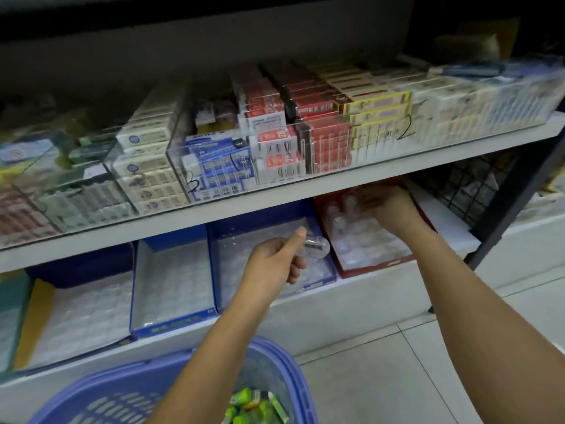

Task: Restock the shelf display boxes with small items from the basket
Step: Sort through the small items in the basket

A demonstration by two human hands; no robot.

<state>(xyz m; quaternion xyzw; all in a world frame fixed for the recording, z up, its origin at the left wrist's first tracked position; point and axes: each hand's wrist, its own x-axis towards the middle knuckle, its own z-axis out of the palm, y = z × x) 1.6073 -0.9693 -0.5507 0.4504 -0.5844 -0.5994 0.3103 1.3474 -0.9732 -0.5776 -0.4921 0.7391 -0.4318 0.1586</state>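
My left hand point(276, 255) is closed around a small clear plastic item point(316, 244), held above a blue display box point(220, 289) on the lower shelf. My right hand point(388, 206) reaches into the red display box point(367, 269) to its right, fingers curled on clear items point(337, 221) there; the blur hides how many it holds. A blue-violet basket point(284, 359) sits below at the bottom edge, with green packets point(244, 402) inside it.
Another blue display box point(171, 325) and a yellow-edged one point(39, 313) stand further left on the lower shelf. The upper white shelf point(275, 197) carries clear cases of stacked small cartons. A black shelf post point(516, 191) rises at right. Tiled floor point(382, 362) lies below.
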